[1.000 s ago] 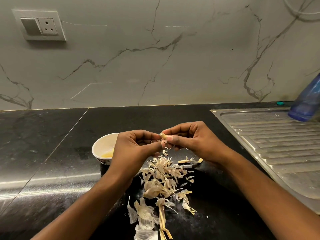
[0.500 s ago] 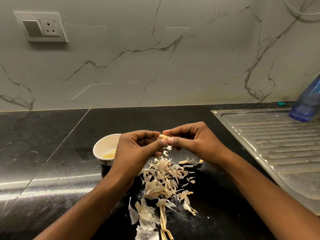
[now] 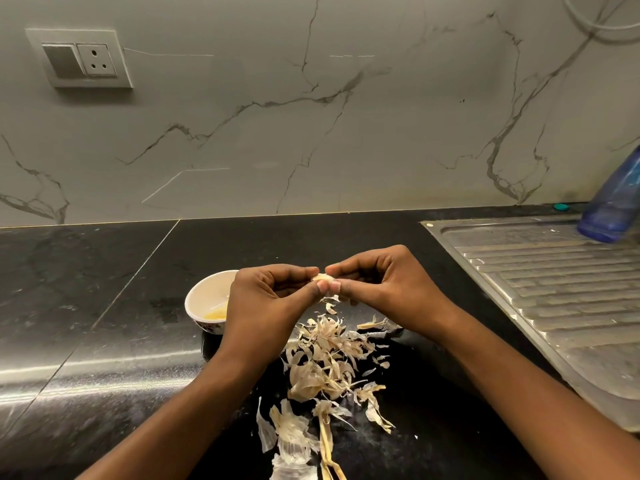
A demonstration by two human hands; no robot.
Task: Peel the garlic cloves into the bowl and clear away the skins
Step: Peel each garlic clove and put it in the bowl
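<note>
Forearms, both bare, slanted in from the near edge toward each other, and we saw the two hands meet above the middle of the black counter [image 3: 104, 306]. The left hand [image 3: 266, 299] was curled with its knuckles up and its thumb stretched to the right. The right hand [image 3: 384, 285] mirrored it, fingers bent under and thumb pointing left. The two thumb tips lay side by side, touching, and between thumbs and forefingers both hands pinched one garlic clove [image 3: 322, 278]. Only the pale top of it showed, and we could not tell how much skin was on it.

The clove was held off the counter, right where the fingertips met. To its left, partly hidden behind the left hand, stood the bowl [image 3: 194, 292], white with a patterned outside and something yellowish in its bottom. Nearer than the hands, a heap of skins [image 3: 325, 362] lay on the counter, dry papery strips trailing to the near edge, with a few loose flakes just under the right hand.

At the right we saw a ribbed steel drainboard [image 3: 554, 289], and on its far end a blue bottle [image 3: 613, 206], cut off by the frame edge. A small teal cap [image 3: 560, 206] lay just left of the bottle. On the marble wall [image 3: 311, 133], far left, sat a switch and socket plate [image 3: 81, 58].
</note>
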